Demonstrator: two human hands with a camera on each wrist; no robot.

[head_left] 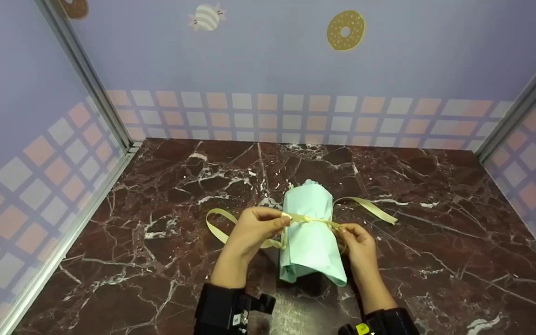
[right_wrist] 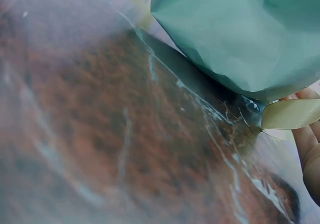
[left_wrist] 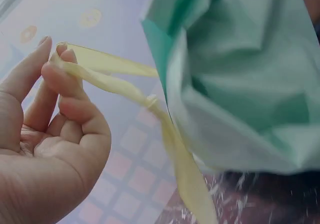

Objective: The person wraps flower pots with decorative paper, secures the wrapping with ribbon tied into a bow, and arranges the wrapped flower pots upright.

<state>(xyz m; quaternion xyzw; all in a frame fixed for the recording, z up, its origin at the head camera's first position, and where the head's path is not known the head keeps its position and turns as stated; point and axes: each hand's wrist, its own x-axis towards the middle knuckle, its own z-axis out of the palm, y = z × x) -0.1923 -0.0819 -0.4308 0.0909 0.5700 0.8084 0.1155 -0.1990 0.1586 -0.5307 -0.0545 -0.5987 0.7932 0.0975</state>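
Note:
A bundle wrapped in pale green paper (head_left: pixel 314 249) lies lengthwise on the tabletop, its folded end towards me. Yellow ribbon (head_left: pixel 307 218) runs across its upper side, with a small knot or twist in the middle. At the bundle's left edge my left hand (head_left: pixel 254 232) pinches a loop of the ribbon between thumb and fingers, as the left wrist view shows too. On the other side my right hand (head_left: pixel 358 242) pinches the ribbon near the paper. In the right wrist view only part of the right hand (right_wrist: pixel 307 139) shows, beside a ribbon length (right_wrist: pixel 292 114).
Loose ribbon ends (head_left: pixel 372 209) curl out on both sides of the bundle. The dark red marbled tabletop (head_left: pixel 133 265) carries white veins and small flecks. Lilac panels with pink and white squares (head_left: pixel 266 100) stand at the back and both sides.

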